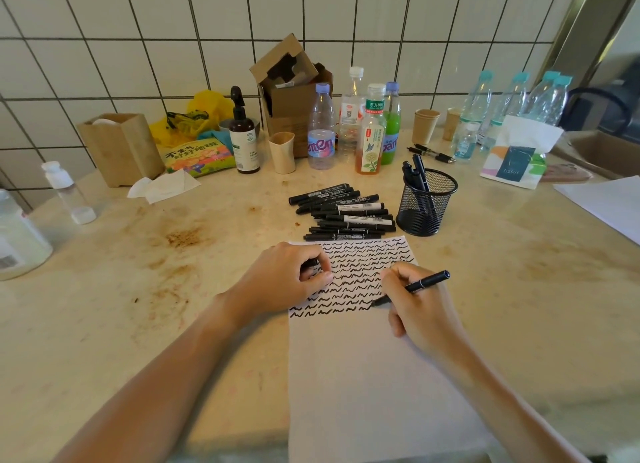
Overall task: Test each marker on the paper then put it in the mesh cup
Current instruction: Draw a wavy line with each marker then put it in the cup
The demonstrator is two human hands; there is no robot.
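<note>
Right hand (417, 310) grips a marker (412, 287), tip on the paper (363, 358). Left hand (287, 279) pinches its cap (apparently). Few markers occupy the mesh cup (426, 206); the marker pile (343, 213) remains.

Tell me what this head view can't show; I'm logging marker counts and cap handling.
- Cap: the left hand curls round something dark, its fingers hide what.
- Pile: markers overlap, count unclear.
- Cup: mesh and rim hide the lower markers, number uncertain.
- Marker tip: beside the right hand, paper contact too small to tell.
</note>
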